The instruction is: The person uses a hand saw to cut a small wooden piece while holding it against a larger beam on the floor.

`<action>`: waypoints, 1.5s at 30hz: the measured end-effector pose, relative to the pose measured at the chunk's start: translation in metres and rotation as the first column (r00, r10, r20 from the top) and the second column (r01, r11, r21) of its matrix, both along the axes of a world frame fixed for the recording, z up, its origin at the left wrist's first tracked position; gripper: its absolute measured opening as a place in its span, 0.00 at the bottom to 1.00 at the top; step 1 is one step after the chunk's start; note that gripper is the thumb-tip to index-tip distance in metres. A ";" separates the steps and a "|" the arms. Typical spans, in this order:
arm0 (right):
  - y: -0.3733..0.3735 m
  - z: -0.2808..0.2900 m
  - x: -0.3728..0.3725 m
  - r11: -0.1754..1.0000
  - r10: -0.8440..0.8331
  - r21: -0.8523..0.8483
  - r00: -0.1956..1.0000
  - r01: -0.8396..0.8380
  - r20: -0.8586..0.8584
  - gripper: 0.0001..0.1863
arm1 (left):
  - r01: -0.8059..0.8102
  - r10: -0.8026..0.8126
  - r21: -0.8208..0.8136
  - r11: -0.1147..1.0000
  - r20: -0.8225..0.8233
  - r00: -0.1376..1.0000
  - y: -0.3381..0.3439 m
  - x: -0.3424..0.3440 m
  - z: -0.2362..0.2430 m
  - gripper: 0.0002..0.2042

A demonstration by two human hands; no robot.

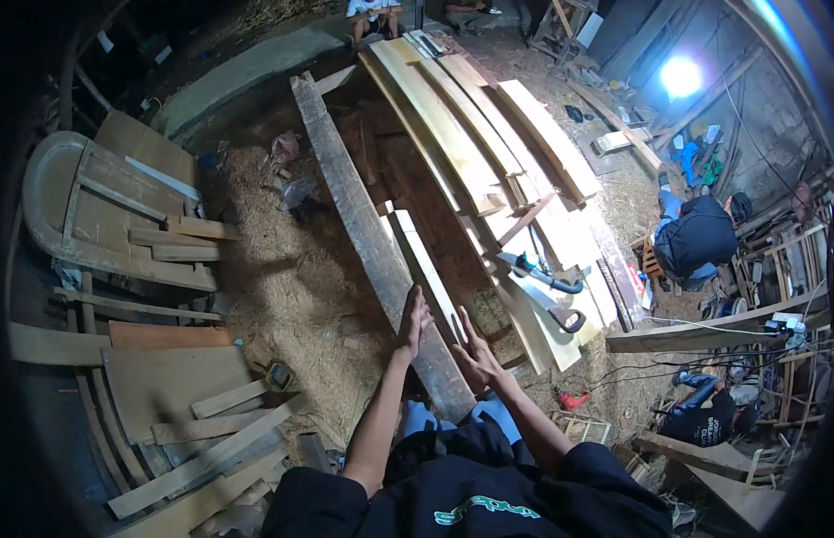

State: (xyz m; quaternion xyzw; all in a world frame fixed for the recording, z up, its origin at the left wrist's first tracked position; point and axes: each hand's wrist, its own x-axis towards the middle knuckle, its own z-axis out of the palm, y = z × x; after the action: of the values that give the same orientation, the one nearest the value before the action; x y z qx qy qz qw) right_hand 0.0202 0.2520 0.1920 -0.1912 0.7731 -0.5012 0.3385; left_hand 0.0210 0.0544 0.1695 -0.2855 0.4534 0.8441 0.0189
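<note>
A long, worn grey-brown plank [363, 229] runs from the far side to just in front of my body. My left hand [415, 323] is upright at its near part, with fingers stretched out and the palm turned inward. My right hand [476, 359] is at the plank's right side, its fingers and thumb apart. Neither hand grips anything, and I cannot tell whether either touches the wood. Just beyond my right hand lies a narrow pale strip of wood [422, 264].
Several pale boards [435, 117] lie to the right, bearing a handsaw [547, 303] and a teal-and-black tool [541, 272]. Wood pieces and panels [179, 372] crowd the left. Shavings [282, 269] cover the floor. A crouching person [695, 235] is at right; others sit farther off.
</note>
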 end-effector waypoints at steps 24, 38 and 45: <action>0.156 0.059 -0.170 0.773 -0.168 -0.519 0.907 0.364 0.385 0.23 | 0.030 -0.130 -0.999 0.027 0.026 0.991 0.187 -0.014 0.128 0.33; 0.154 0.073 -0.105 0.680 -0.126 -0.488 0.743 0.547 0.657 0.18 | 0.320 -0.547 -0.947 -0.004 0.270 0.792 0.108 -0.005 0.165 0.34; 0.119 0.107 -0.053 0.747 -0.282 -0.481 0.874 0.459 0.395 0.25 | 0.588 -0.677 -0.746 0.312 0.260 0.689 0.063 0.016 0.178 0.31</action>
State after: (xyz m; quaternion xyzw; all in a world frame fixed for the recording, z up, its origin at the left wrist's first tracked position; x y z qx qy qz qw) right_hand -0.0330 0.3712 0.2989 -0.0450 0.5536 -0.7859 0.2718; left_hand 0.0366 0.1171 0.3475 -0.0188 0.8479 0.4914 0.1980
